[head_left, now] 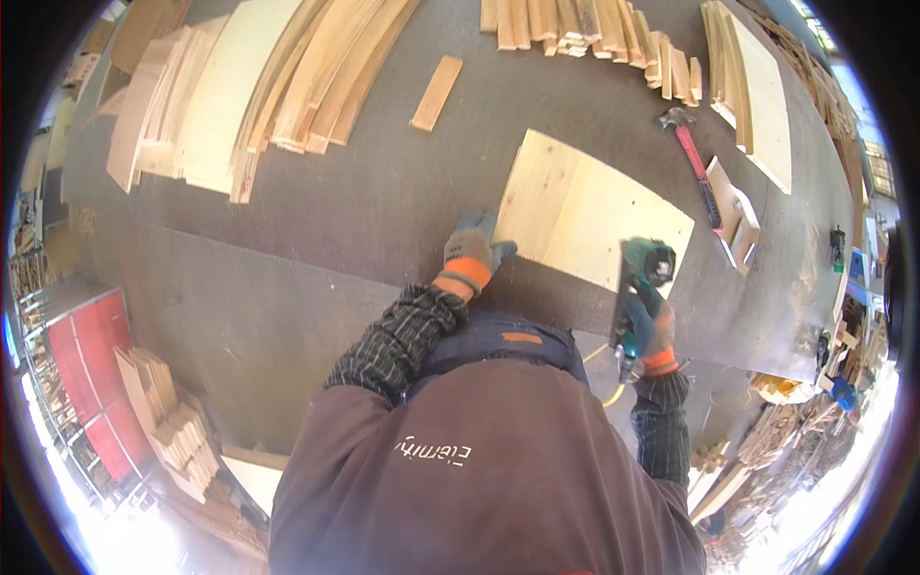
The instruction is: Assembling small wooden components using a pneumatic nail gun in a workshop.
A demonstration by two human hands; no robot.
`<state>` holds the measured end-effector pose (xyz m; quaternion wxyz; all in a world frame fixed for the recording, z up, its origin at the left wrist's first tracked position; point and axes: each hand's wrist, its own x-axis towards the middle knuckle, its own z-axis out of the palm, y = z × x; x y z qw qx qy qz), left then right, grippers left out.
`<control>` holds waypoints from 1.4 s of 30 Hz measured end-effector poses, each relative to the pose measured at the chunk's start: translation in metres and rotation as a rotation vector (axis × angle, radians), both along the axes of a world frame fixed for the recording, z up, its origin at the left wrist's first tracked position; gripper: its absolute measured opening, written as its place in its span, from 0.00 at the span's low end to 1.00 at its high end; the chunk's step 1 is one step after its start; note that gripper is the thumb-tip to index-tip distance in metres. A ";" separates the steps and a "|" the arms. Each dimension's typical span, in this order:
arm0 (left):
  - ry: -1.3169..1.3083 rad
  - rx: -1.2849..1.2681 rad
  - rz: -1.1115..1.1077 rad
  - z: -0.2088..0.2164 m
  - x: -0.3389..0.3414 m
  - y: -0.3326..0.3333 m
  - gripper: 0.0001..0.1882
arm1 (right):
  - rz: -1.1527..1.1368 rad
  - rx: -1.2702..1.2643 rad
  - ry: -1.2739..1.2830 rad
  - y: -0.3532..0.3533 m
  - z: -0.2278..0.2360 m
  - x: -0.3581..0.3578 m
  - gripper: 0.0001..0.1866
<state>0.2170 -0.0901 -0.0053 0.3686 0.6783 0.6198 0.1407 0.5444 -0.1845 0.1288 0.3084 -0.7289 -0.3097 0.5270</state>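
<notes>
A pale wooden panel (585, 211), made of joined boards, lies at an angle on the dark worktable. My left hand (472, 252), in a grey glove with an orange cuff, grips its near left corner. In my right hand (652, 331), gloved the same way, is a green and black air nail gun (648, 268) with its grip upright in my fist. The tool's head is over the panel's near right edge; whether it touches the wood I cannot tell. A yellow air hose (614, 394) runs from the bottom of its handle.
A red-handled claw hammer (692, 163) and a small wooden assembly (734, 216) lie to the right. Stacked long boards (316, 77) line the far left, short slats (575, 24) the far edge. One loose slat (437, 93) sits between them. More panels (747, 91) stand at far right.
</notes>
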 end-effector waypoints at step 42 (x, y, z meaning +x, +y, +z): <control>-1.525 -0.893 -0.024 0.078 0.113 0.126 0.28 | -0.103 0.373 -0.440 -0.007 -0.042 0.134 0.30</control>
